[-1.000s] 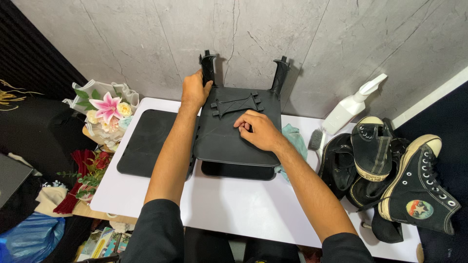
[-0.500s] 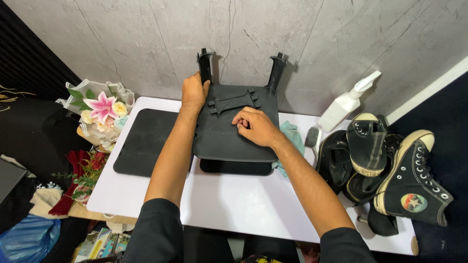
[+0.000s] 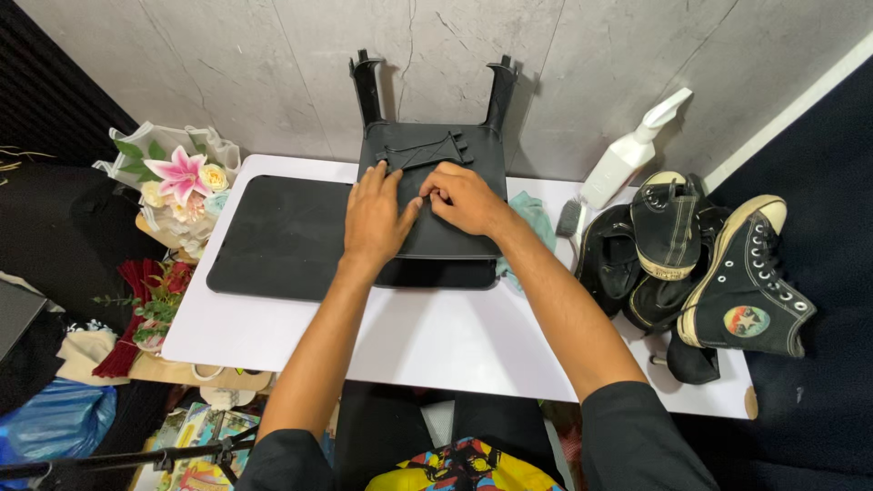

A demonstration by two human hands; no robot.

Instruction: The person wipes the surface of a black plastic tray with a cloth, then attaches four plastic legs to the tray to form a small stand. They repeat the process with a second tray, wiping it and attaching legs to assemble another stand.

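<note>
Left of the black plastic stand [image 3: 435, 186], a flower bouquet in its paper wrap [image 3: 177, 186] sits off the bench [image 3: 436, 336] edge. Your left hand [image 3: 375, 218] lies flat and open on the stand; your right hand [image 3: 466, 200], fingers curled, presses beside it, gripping nothing. You seem to be pressing it flat; next calls for even downward pressure.

left hand [image 3: 376, 221] moved off rear post | now flat on black panel [image 3: 455, 241]
</note>
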